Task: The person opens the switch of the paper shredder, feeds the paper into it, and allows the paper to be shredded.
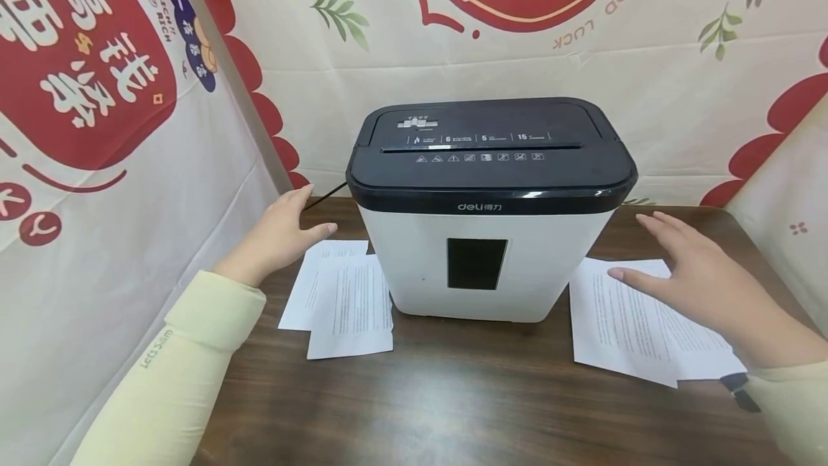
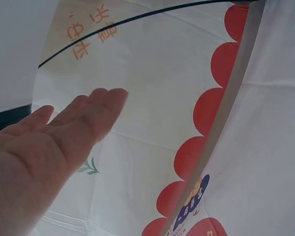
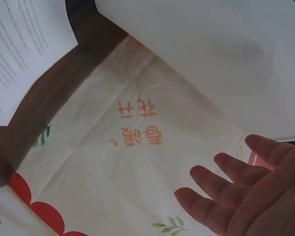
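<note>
Obs.: L hand [image 1: 274,236] wide, thumb well apart from fingers, nothing held. R hand [image 1: 705,275] likewise wide, thumb off to its inner side, nothing held; wrist views agree. Shredder [image 1: 479,226] stands upright on the table [image 1: 453,394] btwn the two hands: to the right of L hand, to the left of R hand, w/ a gap each side in head view; no contact seen.

Paper: L sheets [image 1: 356,308] lie below L hand's thumb, on its shredder side, overlapping. R sheets [image 1: 621,318] lie by R hand, partly hidden behind it in head view, also overlapping. Cord [image 1: 326,195] shows btwn shredder's edge and L hand's fingers.

Progress: feed slot [image 1: 481,149], up and inward from both hands, has no sheet in it. Front window [image 1: 477,265], btwn the hands, is dark; bin contents can't be told. Both lots of sheets lie unheld.

Assessed: nothing verifiably done at this pt. Handling of shredder is either outstanding or over; views don't settle which. If outstanding, all contact remains, L and R.
</note>
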The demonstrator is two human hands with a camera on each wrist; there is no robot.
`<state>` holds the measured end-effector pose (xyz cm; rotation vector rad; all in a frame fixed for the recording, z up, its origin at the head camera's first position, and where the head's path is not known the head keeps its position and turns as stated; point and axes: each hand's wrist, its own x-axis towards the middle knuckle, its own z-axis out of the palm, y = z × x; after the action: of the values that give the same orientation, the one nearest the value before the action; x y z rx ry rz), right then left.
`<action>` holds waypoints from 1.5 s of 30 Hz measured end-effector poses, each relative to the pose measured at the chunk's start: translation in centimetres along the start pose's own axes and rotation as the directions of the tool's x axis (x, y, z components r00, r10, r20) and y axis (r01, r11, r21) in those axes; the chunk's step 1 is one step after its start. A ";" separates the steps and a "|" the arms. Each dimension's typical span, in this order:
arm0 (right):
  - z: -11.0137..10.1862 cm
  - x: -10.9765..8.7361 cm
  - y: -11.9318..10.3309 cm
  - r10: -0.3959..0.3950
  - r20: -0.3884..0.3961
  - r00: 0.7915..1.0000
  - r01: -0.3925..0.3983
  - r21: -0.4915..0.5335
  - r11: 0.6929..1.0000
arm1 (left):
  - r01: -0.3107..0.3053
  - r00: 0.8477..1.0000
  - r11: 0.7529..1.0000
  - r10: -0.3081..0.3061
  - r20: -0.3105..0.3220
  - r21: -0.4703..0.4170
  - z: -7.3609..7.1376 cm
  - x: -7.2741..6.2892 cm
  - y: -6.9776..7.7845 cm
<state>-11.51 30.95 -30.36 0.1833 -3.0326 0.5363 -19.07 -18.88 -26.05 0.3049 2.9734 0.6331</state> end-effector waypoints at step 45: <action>-5.7 0.2 -3.7 -0.049 -0.195 0.980 0.082 0.165 0.983 | -0.070 0.996 0.995 0.066 -0.061 -0.065 -6.3 5.1 7.7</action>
<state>-11.04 29.45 -23.77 0.2248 -2.7847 0.7647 -23.49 -13.36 -17.37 0.3907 3.0001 0.7606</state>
